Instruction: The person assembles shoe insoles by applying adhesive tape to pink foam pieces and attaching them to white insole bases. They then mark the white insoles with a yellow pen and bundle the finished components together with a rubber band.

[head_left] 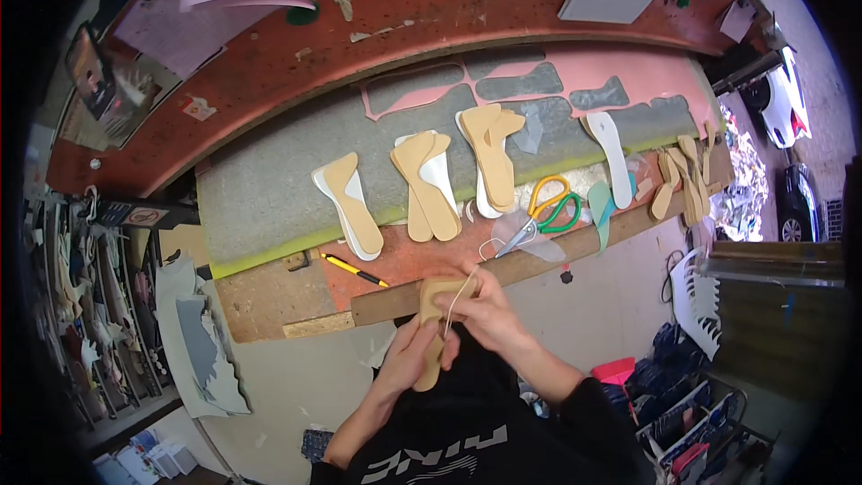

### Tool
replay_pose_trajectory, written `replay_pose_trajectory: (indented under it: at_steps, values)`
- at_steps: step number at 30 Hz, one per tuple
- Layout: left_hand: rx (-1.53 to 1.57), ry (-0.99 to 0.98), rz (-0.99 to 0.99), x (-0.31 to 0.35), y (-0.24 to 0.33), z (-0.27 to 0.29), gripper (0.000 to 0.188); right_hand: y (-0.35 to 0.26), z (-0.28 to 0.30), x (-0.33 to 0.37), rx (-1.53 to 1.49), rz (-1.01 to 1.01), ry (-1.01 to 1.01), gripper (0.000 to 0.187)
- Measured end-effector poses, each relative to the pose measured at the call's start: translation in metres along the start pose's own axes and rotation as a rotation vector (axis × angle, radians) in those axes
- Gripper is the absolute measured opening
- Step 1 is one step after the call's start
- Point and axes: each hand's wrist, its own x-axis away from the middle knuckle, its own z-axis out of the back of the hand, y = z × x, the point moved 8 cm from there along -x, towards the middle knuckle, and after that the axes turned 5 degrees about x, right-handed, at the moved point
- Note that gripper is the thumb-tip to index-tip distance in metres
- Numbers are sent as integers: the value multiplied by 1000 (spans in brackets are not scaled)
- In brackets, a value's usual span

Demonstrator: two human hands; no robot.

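In front of my body I hold a tan insole [435, 297] with its narrow end pointing down. My left hand [406, 359] is closed round its lower part. My right hand [488, 313] pinches the upper right edge, where a thin pale strip [461, 290] runs along or across the insole; whether it is attached I cannot tell. Past my hands on the bench lie stacks of tan and white insoles: one stack [355, 207] at left, another [422, 184] in the middle, a third [491, 162] farther right. A single white insole [611, 157] lies beyond the scissors [539, 216].
A yellow and black pen [355, 269] lies near the bench edge [404, 301]. More tan pieces [687, 180] sit at the bench's right end. Pink sheet [655, 72] with cut-outs covers the back. Hanging scraps [99, 305] fill the left; a rack [696, 422] stands lower right.
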Motion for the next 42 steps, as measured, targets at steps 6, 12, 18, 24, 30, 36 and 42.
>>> replay_pose_trajectory:
  at_steps: [6,12,18,24,30,36,42]
  values:
    - [-464,-353,516,39,-15,21,30,-37,-87,10,876,-78,-807,40]
    - [581,219,-277,22,55,50,31,-111,-105,30,448,461,-382,60]
    - [105,-196,-144,-16,71,-33,30,-77,-24,27,136,174,-115,71]
    - [-479,-233,111,-76,21,-86,21,-130,-55,106,1273,952,-272,15]
    - [605,-395,11,-139,34,-167,43,-186,130,140,-21,738,302,71]
    - [-864,-674,93,-209,-24,-279,26,-237,208,146,1107,340,-133,40]
    - [-363,-479,232,-291,-67,-368,41,-334,354,190,1259,711,392,15]
